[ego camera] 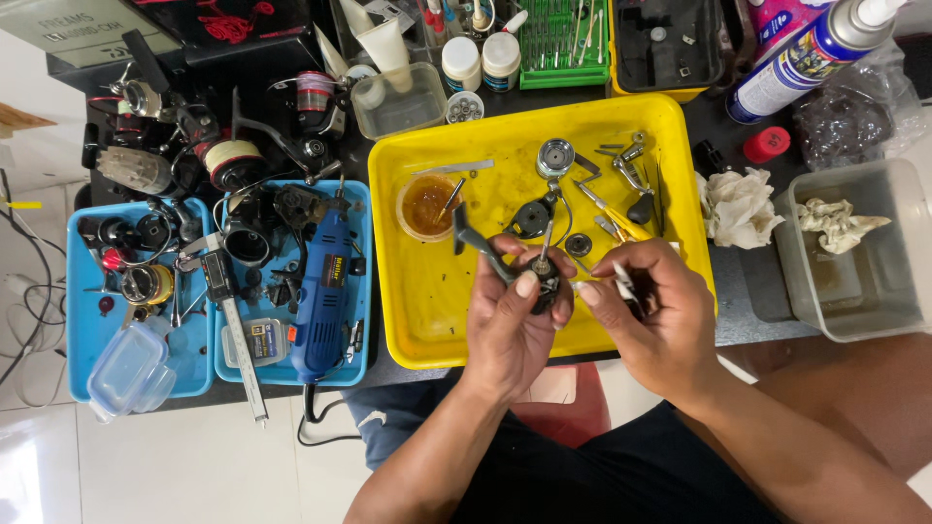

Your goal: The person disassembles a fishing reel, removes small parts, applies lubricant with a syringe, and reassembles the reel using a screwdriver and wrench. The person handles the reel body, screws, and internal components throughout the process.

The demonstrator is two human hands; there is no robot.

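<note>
My left hand (510, 325) grips a dark fishing reel body (537, 272) with a thin shaft sticking up from it, held over the near part of a yellow tray (427, 311). My right hand (652, 306) pinches a small white stick-like tool (622, 281) just right of the reel body. In the tray lie a round tub of amber grease (427, 206) with a tool in it, a silver spool cap (554, 157), a black round part (532, 219) and several metal reel pieces (631, 175).
Two blue trays (97, 330) at left hold reel parts, a blue rotary tool (326, 291) and a caliper (233, 320). A crumpled rag (738, 206), a clear bin (854, 252), a spray can (806, 53) and a red cap (767, 144) sit right.
</note>
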